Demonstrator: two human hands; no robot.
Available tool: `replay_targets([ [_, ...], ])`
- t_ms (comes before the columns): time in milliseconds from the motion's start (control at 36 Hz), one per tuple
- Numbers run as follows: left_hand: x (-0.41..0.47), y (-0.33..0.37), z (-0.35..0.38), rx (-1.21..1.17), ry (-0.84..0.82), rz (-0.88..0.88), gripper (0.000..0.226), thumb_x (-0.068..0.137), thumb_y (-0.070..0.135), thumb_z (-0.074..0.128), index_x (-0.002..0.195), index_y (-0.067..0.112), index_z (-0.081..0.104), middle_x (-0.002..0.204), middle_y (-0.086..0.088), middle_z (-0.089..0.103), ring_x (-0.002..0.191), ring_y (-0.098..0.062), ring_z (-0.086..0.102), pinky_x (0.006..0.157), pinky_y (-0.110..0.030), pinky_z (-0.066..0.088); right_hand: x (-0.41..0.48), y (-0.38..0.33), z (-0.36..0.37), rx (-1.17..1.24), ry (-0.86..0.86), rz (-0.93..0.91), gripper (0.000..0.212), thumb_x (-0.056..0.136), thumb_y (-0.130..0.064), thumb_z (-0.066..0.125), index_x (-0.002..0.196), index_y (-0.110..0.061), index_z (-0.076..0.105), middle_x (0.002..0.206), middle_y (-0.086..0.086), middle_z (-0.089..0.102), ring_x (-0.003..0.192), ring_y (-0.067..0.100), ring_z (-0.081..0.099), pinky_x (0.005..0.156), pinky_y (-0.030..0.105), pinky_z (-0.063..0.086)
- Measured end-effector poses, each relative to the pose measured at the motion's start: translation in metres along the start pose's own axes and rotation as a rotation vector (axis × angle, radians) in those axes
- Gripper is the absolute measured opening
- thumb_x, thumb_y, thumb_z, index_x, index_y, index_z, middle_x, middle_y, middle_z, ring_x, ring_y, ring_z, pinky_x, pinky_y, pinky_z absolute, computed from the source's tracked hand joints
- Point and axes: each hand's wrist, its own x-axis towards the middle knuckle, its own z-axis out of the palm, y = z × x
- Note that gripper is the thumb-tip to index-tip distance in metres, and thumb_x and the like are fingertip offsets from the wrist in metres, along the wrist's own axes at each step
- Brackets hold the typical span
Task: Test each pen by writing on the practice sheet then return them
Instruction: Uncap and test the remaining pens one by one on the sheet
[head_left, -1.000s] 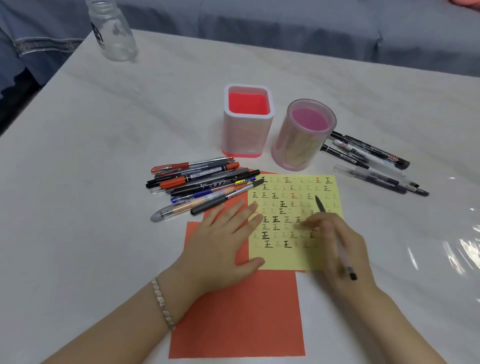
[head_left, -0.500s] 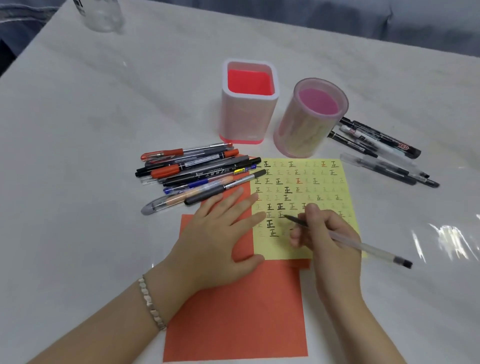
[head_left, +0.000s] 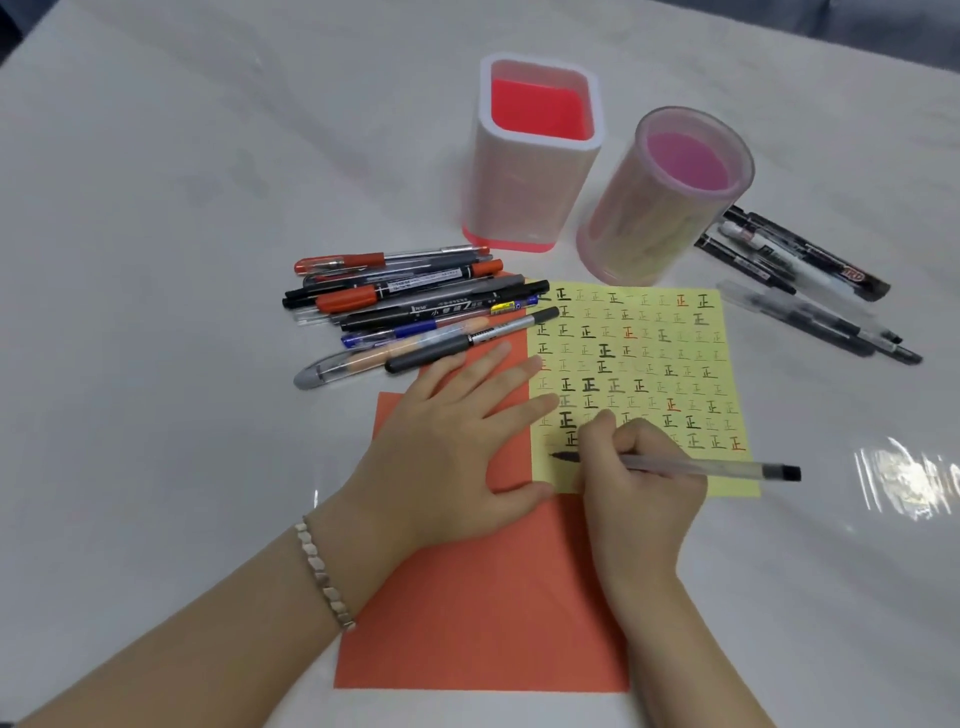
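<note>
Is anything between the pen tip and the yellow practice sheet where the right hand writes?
Nothing visible. The pen in the right hand has its tip on the practice sheet near its left edge. The left hand lies flat beside it on the orange paper, clear of the tip.

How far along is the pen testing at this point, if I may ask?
Done: the practice sheet carries many black and red characters. In hand: the right hand grips a clear pen, tip on the sheet's lower left; the left hand lies flat on its edge. Left: the square holder and round holder look empty, with pens lying in a left pile and a right group.
</note>
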Motion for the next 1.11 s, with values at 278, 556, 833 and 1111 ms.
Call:
replay_targets([
  [278,0.0004,0.0005,-0.0006,-0.011,0.017,-0.008,0.063,0.071,0.062,0.049,0.126,0.030,0.056,0.142,0.005,0.045,0.137,-0.018,0.032,0.111,-0.038,0.018,-0.0001,0.0014,0.0011,-0.021,-0.031,-0.058,0.040,0.070,-0.015,0.055,0.038,-0.022,0.032,0.035,-0.007,0.035,0.038,0.005,0.033,0.045,0.011,0.027],
  [556,0.0008,-0.0001,-0.0003,-0.012,0.015,-0.012,0.064,0.071,0.062,0.050,0.127,0.031,0.055,0.143,0.006,0.044,0.137,-0.016,0.031,0.111,-0.037,0.019,0.0010,0.0033,0.0023,-0.029,-0.050,-0.085,0.041,0.070,-0.015,0.056,0.038,-0.024,0.032,0.034,-0.008,0.034,0.039,0.007,0.031,0.044,0.014,0.026],
  [833,0.0013,0.0003,-0.0007,-0.008,0.010,-0.013,0.064,0.072,0.064,0.048,0.127,0.031,0.056,0.143,0.006,0.043,0.137,-0.016,0.031,0.112,-0.037,0.018,0.0019,0.0053,0.0030,-0.064,-0.005,-0.091,0.043,0.070,-0.015,0.054,0.039,-0.028,0.027,0.036,-0.006,0.031,0.041,0.008,0.027,0.045,0.016,0.023],
  [1111,0.0014,0.0001,-0.0003,-0.012,0.017,-0.011,0.064,0.072,0.063,0.049,0.127,0.030,0.055,0.142,0.006,0.044,0.137,-0.016,0.032,0.111,-0.038,0.019,0.0030,0.0054,0.0022,-0.059,-0.036,-0.070,0.042,0.069,-0.015,0.054,0.037,-0.027,0.028,0.035,-0.006,0.032,0.040,0.008,0.028,0.045,0.017,0.024],
])
